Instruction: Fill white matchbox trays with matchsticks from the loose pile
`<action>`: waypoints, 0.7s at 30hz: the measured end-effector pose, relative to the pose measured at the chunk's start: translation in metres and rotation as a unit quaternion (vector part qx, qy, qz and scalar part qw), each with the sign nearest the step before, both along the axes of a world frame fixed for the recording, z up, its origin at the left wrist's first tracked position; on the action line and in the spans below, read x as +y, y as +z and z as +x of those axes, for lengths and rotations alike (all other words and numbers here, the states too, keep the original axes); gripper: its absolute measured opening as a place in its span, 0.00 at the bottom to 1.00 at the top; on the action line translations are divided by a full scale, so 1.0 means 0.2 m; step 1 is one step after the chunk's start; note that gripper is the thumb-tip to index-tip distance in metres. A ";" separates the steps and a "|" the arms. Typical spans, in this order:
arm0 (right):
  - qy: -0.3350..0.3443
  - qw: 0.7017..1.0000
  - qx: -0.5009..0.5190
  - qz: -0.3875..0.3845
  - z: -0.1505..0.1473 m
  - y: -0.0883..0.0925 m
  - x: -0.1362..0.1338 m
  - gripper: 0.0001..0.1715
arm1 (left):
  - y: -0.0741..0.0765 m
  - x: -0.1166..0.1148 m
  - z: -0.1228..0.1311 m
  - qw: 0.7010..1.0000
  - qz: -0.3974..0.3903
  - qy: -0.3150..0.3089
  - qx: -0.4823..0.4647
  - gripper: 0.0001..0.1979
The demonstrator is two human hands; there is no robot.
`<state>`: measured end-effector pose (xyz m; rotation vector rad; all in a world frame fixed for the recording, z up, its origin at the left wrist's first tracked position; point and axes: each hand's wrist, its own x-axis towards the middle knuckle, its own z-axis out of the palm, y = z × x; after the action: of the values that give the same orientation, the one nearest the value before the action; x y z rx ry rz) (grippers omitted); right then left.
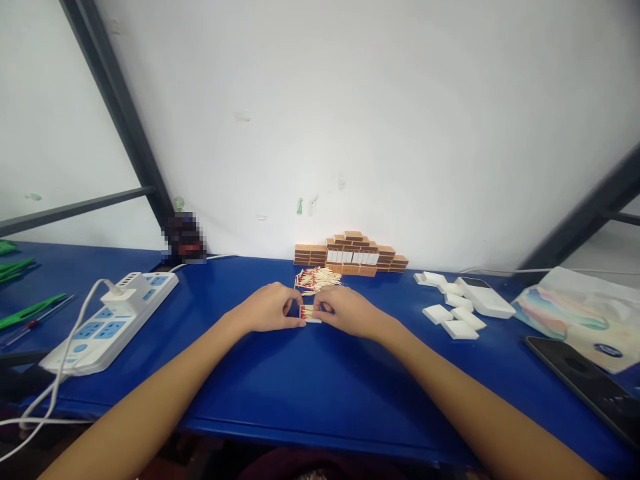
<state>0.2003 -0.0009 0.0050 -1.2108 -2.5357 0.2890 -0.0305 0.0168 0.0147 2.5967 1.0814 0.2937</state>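
A small white matchbox tray (314,321) with red-tipped matches (307,311) lying in it sits on the table between my hands. My left hand (273,308) is closed on the tray's left end, thumb low and fingers curled behind. From the right, my right hand (349,311) reaches over the other end, its fingertips pinched at the matches' plain ends; the tray's far right part is hidden under them. Just behind my fingers lies a loose heap of matches (320,278).
Stacked brown matchboxes (350,270) stand against the white wall. Several white trays (460,329), a white device (486,297), a printed bag (570,320) and a dark phone (580,373) lie right. Left are a power strip (95,350) with cables and green tools (35,310).
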 end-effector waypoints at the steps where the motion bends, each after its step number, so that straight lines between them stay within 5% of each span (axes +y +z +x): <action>1: 0.000 1.000 -0.002 0.002 0.00 0.00 0.00 0.04 | 0.00 0.00 0.00 1.000 0.002 -0.001 0.001 0.20; 21: -0.004 1.000 -0.029 0.001 -0.01 0.01 -0.02 0.05 | -0.01 0.00 0.00 1.000 0.017 -0.002 0.008 0.17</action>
<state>0.1980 -0.0048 0.0065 -1.2453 -2.5782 0.2536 -0.0302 0.0171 0.0135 2.6353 1.0851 0.2933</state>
